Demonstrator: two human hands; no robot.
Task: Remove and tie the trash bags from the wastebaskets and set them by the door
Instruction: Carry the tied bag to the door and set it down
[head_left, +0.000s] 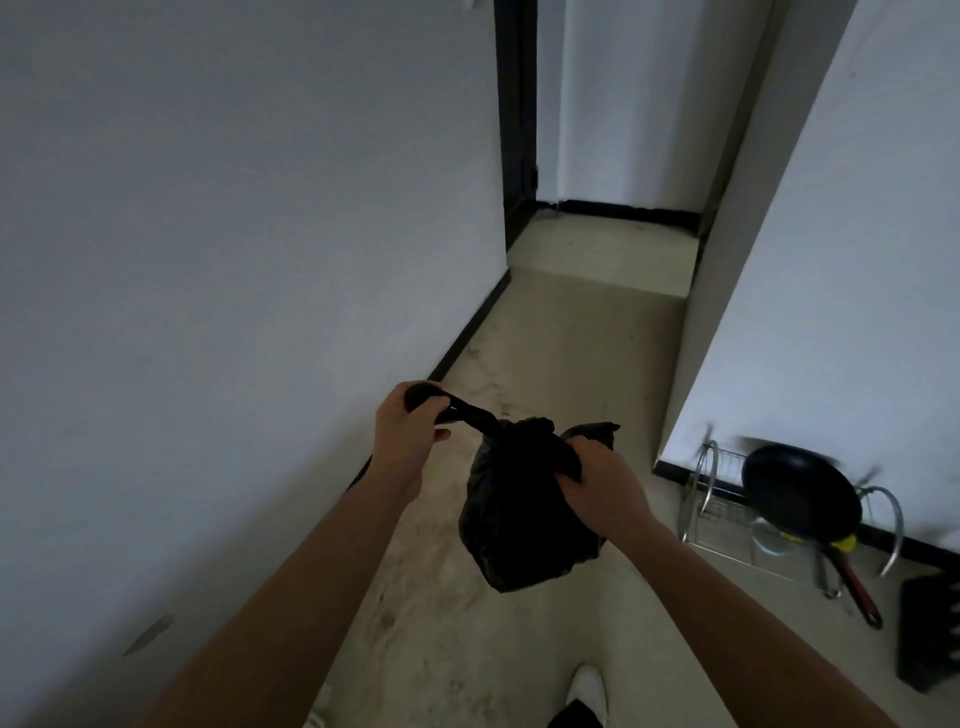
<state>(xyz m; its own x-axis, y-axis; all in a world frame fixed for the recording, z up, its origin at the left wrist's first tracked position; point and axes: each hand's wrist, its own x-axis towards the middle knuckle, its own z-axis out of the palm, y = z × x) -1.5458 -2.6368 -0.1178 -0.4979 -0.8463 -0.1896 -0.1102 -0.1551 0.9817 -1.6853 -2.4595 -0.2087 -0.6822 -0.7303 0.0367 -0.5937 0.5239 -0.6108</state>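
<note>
A black trash bag hangs in the air in front of me, above the beige floor. My left hand grips a twisted strand of the bag's top, pulled out to the left. My right hand grips the other gathered part of the top at the bag's right side. A knot sits between the two hands at the bag's neck. No wastebasket is in view.
A white wall runs along my left, another wall on my right. A narrow corridor leads ahead to a dark door frame. A wire dish rack with a black frying pan stands on the floor at right.
</note>
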